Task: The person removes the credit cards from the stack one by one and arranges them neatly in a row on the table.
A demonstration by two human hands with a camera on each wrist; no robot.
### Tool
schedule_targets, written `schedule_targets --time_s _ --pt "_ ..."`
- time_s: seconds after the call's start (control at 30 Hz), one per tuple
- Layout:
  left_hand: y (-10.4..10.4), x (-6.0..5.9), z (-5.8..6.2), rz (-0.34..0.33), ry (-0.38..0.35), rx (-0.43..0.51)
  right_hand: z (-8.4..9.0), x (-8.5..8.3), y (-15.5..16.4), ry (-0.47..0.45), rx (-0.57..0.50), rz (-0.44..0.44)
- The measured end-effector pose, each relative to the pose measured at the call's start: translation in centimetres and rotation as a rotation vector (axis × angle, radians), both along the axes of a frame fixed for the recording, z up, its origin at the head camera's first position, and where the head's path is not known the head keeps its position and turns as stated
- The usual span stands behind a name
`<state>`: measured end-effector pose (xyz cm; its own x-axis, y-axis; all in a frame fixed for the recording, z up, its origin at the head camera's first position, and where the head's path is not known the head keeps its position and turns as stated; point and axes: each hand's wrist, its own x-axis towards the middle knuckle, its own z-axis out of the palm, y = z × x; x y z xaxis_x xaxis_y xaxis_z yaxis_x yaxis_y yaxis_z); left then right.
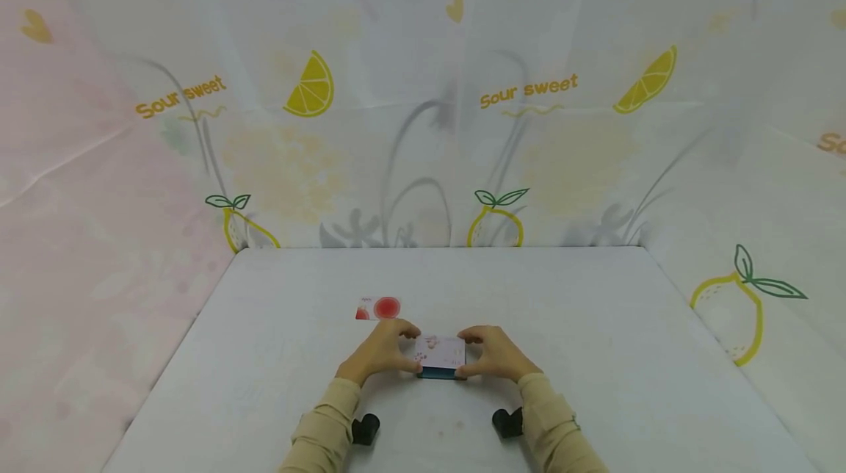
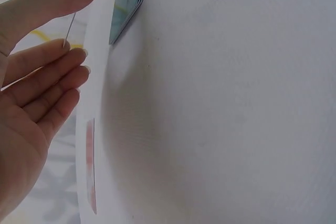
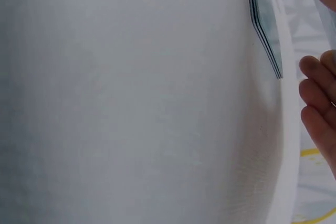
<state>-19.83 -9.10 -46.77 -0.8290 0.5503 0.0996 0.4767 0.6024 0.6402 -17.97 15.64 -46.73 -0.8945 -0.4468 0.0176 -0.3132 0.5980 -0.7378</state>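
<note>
Between my two hands is a pale card (image 1: 441,352) with small pinkish pictures, raised over the table. My left hand (image 1: 386,348) pinches its left edge, thumb at the near corner and fingers at the far one; in the left wrist view the card (image 2: 70,27) shows as a thin line between thumb and fingertip. On the right edge, my right hand (image 1: 496,352) holds it the same way. Below lies a small stack of cards (image 1: 439,373) with a blue-green top (image 2: 126,6), partly hidden by the raised card.
A white and red card (image 1: 378,308) lies flat on the white table (image 1: 562,311), beyond my left hand. Black wrist mounts (image 1: 366,429) sit by both sleeves. A patterned cloth (image 1: 423,164) with lemon drawings hangs behind the table and along its sides.
</note>
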Motion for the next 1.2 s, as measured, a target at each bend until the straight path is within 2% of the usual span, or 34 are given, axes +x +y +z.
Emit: schedule_targets --time_s 0.43,0.67,0.9,1.2 --pt "-0.2 -0.4 0.6 0.006 -0.025 0.021 0.8 -0.3 -0.1 0.018 0.025 0.003" --pt "-0.2 -0.8 0.9 0.005 -0.012 0.021 1.0 -0.9 -0.2 0.006 0.020 0.008" --pt "-0.2 -1.4 0.9 0.007 -0.002 0.015 1.3 -1.7 -0.2 0.032 0.033 0.023" --pt "0.1 -2.7 1.4 0.011 0.092 -0.016 1.5 -3.1 -0.2 0.052 0.056 0.014"
